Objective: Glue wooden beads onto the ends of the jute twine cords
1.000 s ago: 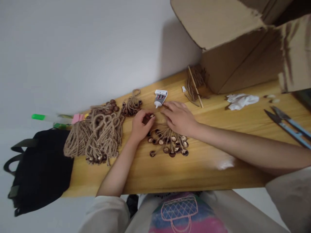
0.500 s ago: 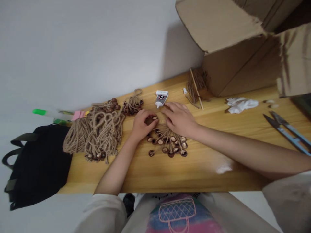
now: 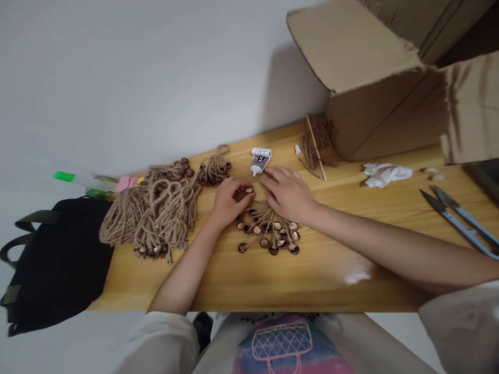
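My left hand (image 3: 230, 201) is closed, thumb and forefinger pinched around a small brown nut shell half (image 3: 249, 190) with a pale centre. To its right, my right hand (image 3: 289, 196) lies palm down with fingers stretched over the table, by the ends of several thin twine strands. Below both hands those strands fan out to a cluster of shell halves (image 3: 274, 242) with pale insides. A white and black glue tube (image 3: 260, 161) lies just beyond my right fingertips, its nozzle toward me. What sits under the right palm is hidden.
Bundled jute cord (image 3: 167, 208) is heaped on the left beside a black bag (image 3: 58, 265). A smaller cord bundle (image 3: 214, 169) lies behind my left hand. Rightward are a wooden stick (image 3: 315, 148), crumpled tissue (image 3: 385, 174), thread snips (image 3: 460, 213) and a large cardboard box (image 3: 390, 114).
The camera view has shifted slightly. Both hands keep nearly the same pose and place, and the shell half stays in my left fingers.
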Motion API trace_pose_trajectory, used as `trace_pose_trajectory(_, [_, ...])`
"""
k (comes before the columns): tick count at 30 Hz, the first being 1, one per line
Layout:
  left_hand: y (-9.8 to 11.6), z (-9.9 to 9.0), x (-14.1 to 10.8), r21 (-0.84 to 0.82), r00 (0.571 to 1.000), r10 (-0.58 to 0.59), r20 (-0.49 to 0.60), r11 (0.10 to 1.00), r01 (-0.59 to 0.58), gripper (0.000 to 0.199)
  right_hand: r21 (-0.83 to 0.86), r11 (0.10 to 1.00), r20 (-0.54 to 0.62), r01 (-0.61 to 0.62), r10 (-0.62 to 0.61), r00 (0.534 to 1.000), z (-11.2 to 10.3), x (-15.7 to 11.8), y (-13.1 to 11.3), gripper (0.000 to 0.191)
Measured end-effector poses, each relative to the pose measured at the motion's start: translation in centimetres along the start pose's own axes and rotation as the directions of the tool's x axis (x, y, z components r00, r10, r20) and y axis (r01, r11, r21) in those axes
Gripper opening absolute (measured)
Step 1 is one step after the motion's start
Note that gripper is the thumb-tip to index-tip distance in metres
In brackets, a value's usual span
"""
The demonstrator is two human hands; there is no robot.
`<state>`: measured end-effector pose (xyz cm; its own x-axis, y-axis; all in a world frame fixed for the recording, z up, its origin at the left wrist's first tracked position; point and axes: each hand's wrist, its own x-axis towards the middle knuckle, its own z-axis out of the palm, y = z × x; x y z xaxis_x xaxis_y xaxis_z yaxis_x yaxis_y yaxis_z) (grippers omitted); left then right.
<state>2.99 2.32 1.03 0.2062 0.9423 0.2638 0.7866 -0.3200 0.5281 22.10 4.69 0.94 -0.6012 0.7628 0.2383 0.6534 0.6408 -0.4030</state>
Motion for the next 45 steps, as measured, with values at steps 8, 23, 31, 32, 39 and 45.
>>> trace_pose_trajectory(8, [0.0,0.0,0.0,-0.015,1.000,-0.003,0.000,1.000,0.003,0.015,-0.028,1.000,0.013,0.010,-0.010,1.000,-0.1,0.0,0.0,0.035])
trace_pose_trajectory(23, [1.7,-0.9,-1.4,-0.038,0.974,0.119,-0.193,0.991,-0.129,0.009,-0.021,1.000,-0.025,0.012,-0.012,1.000,0.1,0.0,0.1,0.032])
trace_pose_trajectory(31, [3.0,0.0,-2.0,0.071,0.949,0.315,0.027,0.946,-0.316,0.020,0.153,0.985,-0.026,-0.082,0.087,0.996,0.0,0.2,0.3,0.045])
trace_pose_trajectory(32, [2.9,0.0,-2.0,0.051,0.950,0.310,0.034,0.949,-0.312,0.021,0.155,0.984,-0.029,-0.086,0.091,0.995,0.0,0.3,0.3,0.045])
trace_pose_trajectory(39, [2.7,-0.3,-1.8,-0.096,0.933,0.329,0.148,0.943,-0.318,0.031,0.108,0.992,-0.004,-0.069,0.070,0.998,-0.3,0.2,0.0,0.039])
trace_pose_trajectory(45, [2.6,-0.2,-1.7,-0.121,0.926,0.344,0.155,0.937,-0.327,0.028,0.063,0.997,0.008,-0.046,0.045,0.999,-0.4,0.2,-0.1,0.037])
